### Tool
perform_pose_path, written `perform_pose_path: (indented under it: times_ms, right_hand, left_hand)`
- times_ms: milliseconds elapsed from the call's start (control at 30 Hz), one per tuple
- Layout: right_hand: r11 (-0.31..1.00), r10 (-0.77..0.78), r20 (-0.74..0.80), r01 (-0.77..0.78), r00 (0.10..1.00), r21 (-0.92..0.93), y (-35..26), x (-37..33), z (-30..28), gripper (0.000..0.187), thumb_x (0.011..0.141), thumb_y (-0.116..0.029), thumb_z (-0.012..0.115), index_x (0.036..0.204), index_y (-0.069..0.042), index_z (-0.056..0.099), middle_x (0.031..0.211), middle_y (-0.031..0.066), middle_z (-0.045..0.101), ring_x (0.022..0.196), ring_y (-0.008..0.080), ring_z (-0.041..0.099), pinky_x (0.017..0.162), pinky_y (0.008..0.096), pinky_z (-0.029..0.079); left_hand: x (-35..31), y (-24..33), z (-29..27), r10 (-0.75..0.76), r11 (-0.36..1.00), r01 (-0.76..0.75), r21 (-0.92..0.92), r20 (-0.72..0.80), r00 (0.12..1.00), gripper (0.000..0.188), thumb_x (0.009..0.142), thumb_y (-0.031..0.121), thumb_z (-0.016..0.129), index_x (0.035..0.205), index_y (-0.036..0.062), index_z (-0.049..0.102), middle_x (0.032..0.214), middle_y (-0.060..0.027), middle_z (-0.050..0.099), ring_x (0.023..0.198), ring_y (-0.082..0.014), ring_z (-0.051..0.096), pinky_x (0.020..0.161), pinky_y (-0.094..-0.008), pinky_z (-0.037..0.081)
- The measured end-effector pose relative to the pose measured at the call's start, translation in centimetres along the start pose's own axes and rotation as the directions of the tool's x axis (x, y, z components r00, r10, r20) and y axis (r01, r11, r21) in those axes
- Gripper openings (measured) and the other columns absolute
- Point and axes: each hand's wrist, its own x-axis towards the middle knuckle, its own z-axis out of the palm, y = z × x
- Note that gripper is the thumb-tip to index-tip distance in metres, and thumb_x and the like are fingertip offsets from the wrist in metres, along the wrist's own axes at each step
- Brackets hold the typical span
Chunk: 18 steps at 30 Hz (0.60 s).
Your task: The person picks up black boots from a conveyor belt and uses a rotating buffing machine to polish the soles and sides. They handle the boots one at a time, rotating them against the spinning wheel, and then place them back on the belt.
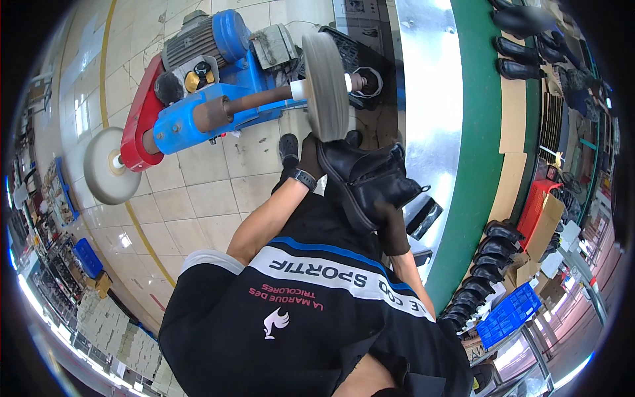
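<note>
A black ankle boot (370,178) with a thick dark sole is held up in front of me between both hands. My left hand (310,157), in a dark glove, is closed around its toe end, beside the sole. My right hand (393,231), gloved too, grips the boot near the heel; its fingers are partly hidden. The boot's toe meets the lower edge of a grey buffing wheel (326,86), whose blurred face suggests spinning. That wheel sits on a shaft from a blue buffing machine (178,126) with a motor and a red belt guard.
A second, pale wheel (106,165) is on the machine's left end. To my right runs a shiny metal surface (433,86) beside a green bench strip (473,119). Several black boots (486,271) line its edge. Beyond stand a red crate (537,212) and a blue crate (509,316).
</note>
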Motion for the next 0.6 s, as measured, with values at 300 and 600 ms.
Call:
perform_pose_path:
  times_ms: [300,600]
  right_hand:
    - [0.802,0.375,0.442,-0.524,0.815,0.286,-4.4,6.8,5.1,0.056,0.085,-0.046,0.057,0.129,-0.012,0.053,0.121,0.0143,0.062,0.106,0.0324,0.062,0.085,0.0580,0.050]
    - [0.852,0.492,0.120,-0.505,0.862,0.138,-1.1,12.0,4.0,0.044,0.084,-0.055,0.062,0.110,-0.019,0.061,0.104,0.0057,0.066,0.098,0.0232,0.061,0.076,0.0530,0.050]
  left_hand:
    - [5.3,-1.8,-12.2,0.130,0.738,0.311,-0.599,0.579,0.805,0.053,0.095,0.051,0.036,0.113,0.0060,0.059,0.100,-0.0110,0.061,0.096,-0.0266,0.058,0.092,-0.0404,0.046]
    - [-2.8,8.0,-2.4,0.640,0.626,-0.136,0.767,-0.406,0.653,0.032,0.098,0.027,0.044,0.107,0.0010,0.060,0.103,-0.0153,0.066,0.097,-0.0290,0.062,0.083,-0.0383,0.048]
